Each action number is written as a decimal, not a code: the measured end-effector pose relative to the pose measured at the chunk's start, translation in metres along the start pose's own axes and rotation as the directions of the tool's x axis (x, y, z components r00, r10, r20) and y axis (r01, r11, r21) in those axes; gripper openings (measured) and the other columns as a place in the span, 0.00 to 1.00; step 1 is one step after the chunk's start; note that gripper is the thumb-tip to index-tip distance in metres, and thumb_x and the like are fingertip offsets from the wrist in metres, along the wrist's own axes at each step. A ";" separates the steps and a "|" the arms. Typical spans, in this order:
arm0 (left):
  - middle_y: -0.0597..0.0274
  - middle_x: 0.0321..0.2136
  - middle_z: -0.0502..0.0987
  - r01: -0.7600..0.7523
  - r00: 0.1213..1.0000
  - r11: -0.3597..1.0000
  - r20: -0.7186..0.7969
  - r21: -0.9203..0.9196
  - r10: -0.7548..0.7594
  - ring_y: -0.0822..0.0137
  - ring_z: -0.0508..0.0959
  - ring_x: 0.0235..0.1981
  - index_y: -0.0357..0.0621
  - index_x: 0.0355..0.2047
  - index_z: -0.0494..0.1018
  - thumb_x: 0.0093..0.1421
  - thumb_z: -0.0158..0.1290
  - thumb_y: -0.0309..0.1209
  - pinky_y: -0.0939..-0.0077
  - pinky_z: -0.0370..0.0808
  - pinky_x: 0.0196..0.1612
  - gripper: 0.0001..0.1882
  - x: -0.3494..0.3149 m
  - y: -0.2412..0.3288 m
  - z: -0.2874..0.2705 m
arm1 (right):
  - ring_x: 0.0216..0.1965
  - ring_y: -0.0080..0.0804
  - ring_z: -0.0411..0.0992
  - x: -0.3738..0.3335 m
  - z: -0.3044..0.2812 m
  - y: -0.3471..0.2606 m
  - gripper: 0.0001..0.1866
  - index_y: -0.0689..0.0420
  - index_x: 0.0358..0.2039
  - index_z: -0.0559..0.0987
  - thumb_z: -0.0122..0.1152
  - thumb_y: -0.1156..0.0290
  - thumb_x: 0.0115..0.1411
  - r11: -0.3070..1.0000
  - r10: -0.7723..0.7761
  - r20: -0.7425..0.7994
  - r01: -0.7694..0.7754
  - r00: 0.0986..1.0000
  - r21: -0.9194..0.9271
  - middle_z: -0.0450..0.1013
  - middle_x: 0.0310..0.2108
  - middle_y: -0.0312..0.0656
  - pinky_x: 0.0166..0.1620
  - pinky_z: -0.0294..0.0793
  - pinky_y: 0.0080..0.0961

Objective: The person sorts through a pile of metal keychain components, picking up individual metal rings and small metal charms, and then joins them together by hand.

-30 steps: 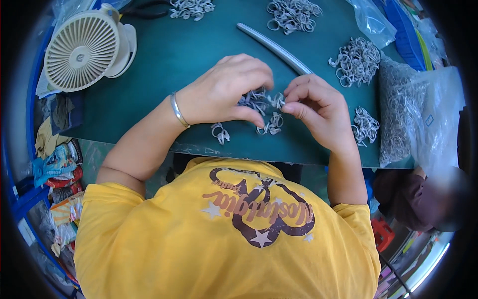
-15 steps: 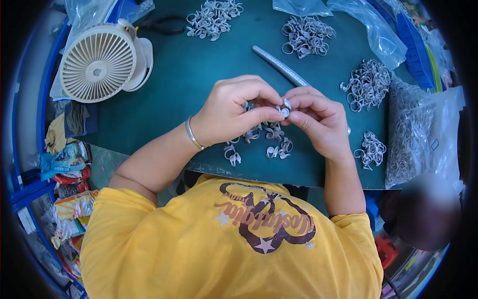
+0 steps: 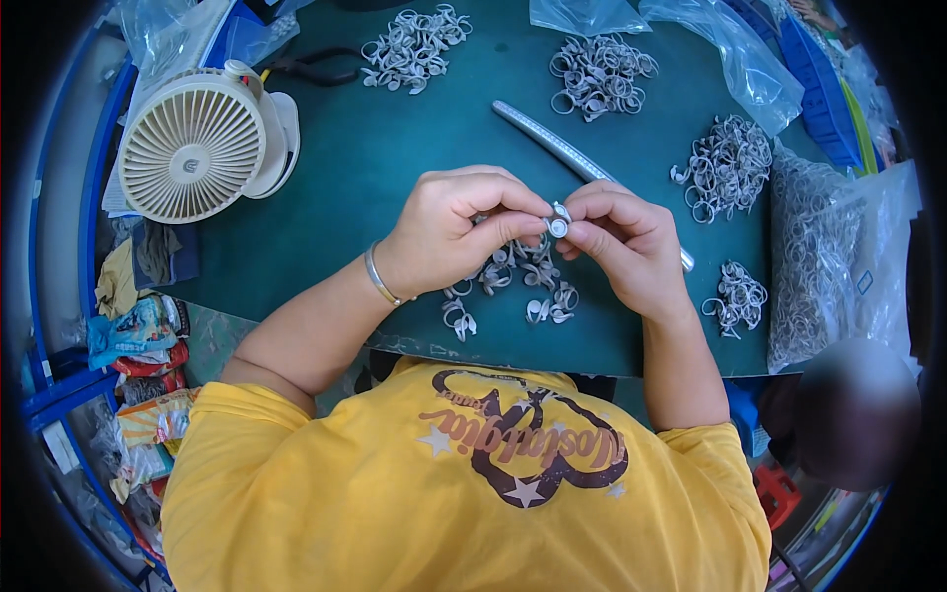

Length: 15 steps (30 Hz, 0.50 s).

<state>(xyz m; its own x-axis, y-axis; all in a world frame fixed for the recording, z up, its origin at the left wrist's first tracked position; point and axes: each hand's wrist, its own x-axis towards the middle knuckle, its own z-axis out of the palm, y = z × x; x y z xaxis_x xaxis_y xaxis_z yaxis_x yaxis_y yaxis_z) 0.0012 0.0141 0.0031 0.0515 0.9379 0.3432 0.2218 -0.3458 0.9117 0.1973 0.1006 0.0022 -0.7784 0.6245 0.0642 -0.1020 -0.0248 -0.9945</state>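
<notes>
Between my two hands, above the green work mat (image 3: 365, 197), is a small silver-grey ring (image 3: 558, 227) with a round disc face. My left hand (image 3: 464, 217), a metal bangle on its wrist, pinches the ring from the left with thumb and forefinger. From the other side my right hand (image 3: 626, 237) grips it the same way. Just beneath the hands lie several loose grey rings (image 3: 538, 281), partly covered by my left fingers. A tapered metal ring mandrel (image 3: 552, 138) lies slantwise behind and under my right hand.
Piles of grey rings stand at the back left (image 3: 416, 49), back middle (image 3: 602, 74), right (image 3: 728, 168) and near right (image 3: 738, 296). A clear bag of rings (image 3: 809, 257) lies at the right edge. A cream fan (image 3: 197, 148) and dark pliers (image 3: 318, 67) are at the left.
Both hands keep their pinch on the ring, which has shifted slightly left and turned a little. The view has also moved slightly, showing more of the mandrel past my right hand.
</notes>
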 end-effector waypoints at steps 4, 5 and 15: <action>0.54 0.32 0.79 0.007 1.000 1.000 0.011 0.015 -0.007 0.68 0.81 0.31 0.32 0.35 0.77 0.56 0.56 0.19 0.82 0.79 0.33 0.06 0.000 0.000 -0.001 | 0.29 0.23 0.74 0.000 0.000 0.000 0.05 0.66 0.35 0.79 0.59 0.81 0.57 0.998 -0.028 -0.013 0.027 1.000 -0.054 0.73 0.32 0.40 0.32 0.74 0.16; 0.54 0.32 0.79 0.012 1.000 1.000 0.016 0.000 -0.012 0.69 0.81 0.32 0.32 0.35 0.77 0.56 0.56 0.18 0.83 0.78 0.33 0.05 0.001 0.001 -0.002 | 0.29 0.23 0.74 0.001 -0.001 -0.001 0.05 0.66 0.35 0.79 0.59 0.81 0.57 0.998 -0.026 -0.014 0.026 1.000 -0.053 0.73 0.32 0.40 0.32 0.74 0.16; 0.60 0.29 0.77 0.113 0.992 0.991 -0.073 0.076 -0.107 0.73 0.77 0.30 0.36 0.31 0.77 0.53 0.53 0.16 0.82 0.74 0.34 0.07 0.003 -0.001 -0.012 | 0.29 0.35 0.73 -0.001 0.006 0.000 0.11 0.59 0.35 0.77 0.66 0.77 0.50 0.783 -0.100 0.142 0.166 0.985 -0.600 0.71 0.32 0.43 0.32 0.72 0.26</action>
<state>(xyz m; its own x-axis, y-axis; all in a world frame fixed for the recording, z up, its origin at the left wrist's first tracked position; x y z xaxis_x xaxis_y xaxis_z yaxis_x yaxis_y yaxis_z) -0.0107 0.0172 0.0057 -0.0437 0.9649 0.2589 0.2992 -0.2346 0.9249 0.1940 0.0954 0.0030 -0.8444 0.5066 0.1743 0.1628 0.5526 -0.8174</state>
